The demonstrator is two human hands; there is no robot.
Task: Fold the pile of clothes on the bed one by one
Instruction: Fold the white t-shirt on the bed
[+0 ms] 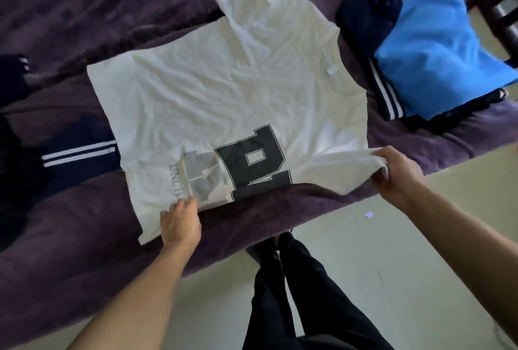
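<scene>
Clothes, folding in progress. White T-shirt [224,92]: spread back-up across the purple bed [84,13], near edge turned over to show its black print. Left hand [180,220] pinches the folded hem; right hand [398,173] is clamped on the sleeve. Done, apparently: blue garment [437,50] stacked on dark folded items at right. Left: navy striped garment [75,153], unfolded, at left.

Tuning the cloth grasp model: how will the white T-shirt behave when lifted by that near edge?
Likely floppy: the white T-shirt lies creased on the purple blanket and sags between the left hand and right hand. Probably light, since a pinch of the right fingers lifts its corner. The plush blanket may drag it rather than let it slide.
</scene>
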